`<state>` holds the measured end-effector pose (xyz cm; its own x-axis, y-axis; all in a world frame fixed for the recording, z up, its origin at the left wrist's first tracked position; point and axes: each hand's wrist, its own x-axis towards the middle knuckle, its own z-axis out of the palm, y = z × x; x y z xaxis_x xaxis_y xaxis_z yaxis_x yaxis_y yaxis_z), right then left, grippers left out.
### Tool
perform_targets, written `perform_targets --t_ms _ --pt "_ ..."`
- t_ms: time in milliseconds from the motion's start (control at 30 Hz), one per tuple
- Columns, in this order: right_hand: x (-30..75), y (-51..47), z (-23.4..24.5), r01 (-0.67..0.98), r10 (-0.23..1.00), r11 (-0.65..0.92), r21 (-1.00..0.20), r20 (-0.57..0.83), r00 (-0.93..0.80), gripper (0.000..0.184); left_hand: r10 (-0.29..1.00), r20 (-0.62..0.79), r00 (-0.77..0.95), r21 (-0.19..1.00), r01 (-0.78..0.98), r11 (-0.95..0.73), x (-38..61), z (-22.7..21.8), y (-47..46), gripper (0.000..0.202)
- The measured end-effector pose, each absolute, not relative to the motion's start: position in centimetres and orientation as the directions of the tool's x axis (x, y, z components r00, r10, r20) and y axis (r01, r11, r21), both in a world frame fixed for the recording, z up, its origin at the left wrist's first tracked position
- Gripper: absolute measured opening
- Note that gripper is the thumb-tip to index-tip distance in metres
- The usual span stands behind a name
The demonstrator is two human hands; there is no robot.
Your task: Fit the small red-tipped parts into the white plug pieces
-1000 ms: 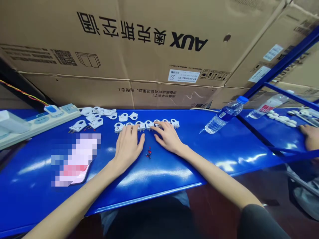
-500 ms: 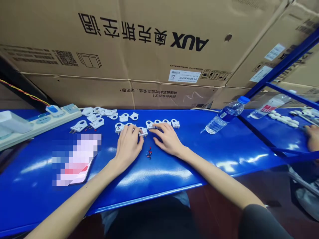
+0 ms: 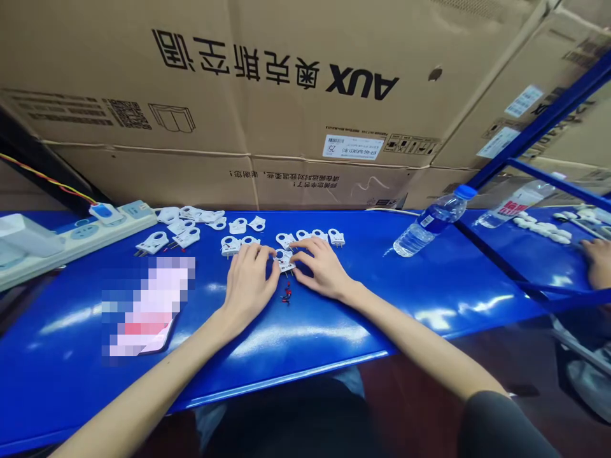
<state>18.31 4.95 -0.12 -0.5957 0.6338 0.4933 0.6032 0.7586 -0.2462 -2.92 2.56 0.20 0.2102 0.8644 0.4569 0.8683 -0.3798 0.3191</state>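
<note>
Between my two hands is a white plug with a ring handle (image 3: 285,261), its metal prongs pointing toward me. The fingertips of my left hand (image 3: 251,277) close on its left side. From the other side, the thumb and fingers of my right hand (image 3: 321,270) pinch its right edge. Just in front lies a small cluster of red and black parts (image 3: 286,294). Similar white plugs stand in a row behind my hands, such as a plug (image 3: 337,237) at the right end and a plug (image 3: 230,245) at the left end.
More white plugs (image 3: 186,219) lie heaped at back left, beside a power strip (image 3: 86,235). A blurred-out phone (image 3: 157,305) is on the blue table (image 3: 382,305). A tilted water bottle (image 3: 429,222) leans near the blue frame. Cardboard boxes rise behind; another person's hand (image 3: 597,261) is at far right.
The plug at my left fingertips has moved right and toward me, away from the row. My left hand has shifted slightly right with it, and my right fingers now meet it.
</note>
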Motion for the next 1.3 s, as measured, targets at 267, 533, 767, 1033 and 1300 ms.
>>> perform_targets --t_ms 267,533,767,1033,1300 --pt "18.4 5.0 0.1 0.602 0.630 0.760 -0.243 0.501 -0.593 0.015 0.855 0.447 0.263 0.312 0.850 -0.424 -3.0 0.1 2.5 0.016" --pt "18.5 5.1 -0.2 0.625 0.631 0.747 -0.228 0.541 -0.557 0.014 0.826 0.495 0.269 0.338 0.816 -0.469 -2.9 0.4 2.5 0.014" --pt "18.1 5.9 -0.3 0.637 0.684 0.699 -0.326 0.563 -0.464 0.015 0.791 0.489 0.366 0.358 0.743 -0.565 -2.4 1.3 1.7 0.006" --pt "16.1 7.5 -0.4 0.662 0.717 0.673 -0.330 0.511 -0.474 0.017 0.701 0.360 0.615 0.291 0.640 -0.711 -2.3 1.6 1.3 0.010" --pt "15.2 8.1 -1.0 0.714 0.751 0.628 -0.311 0.485 -0.448 0.014 0.697 0.404 0.593 0.232 0.670 -0.705 -2.4 1.4 1.5 0.010"
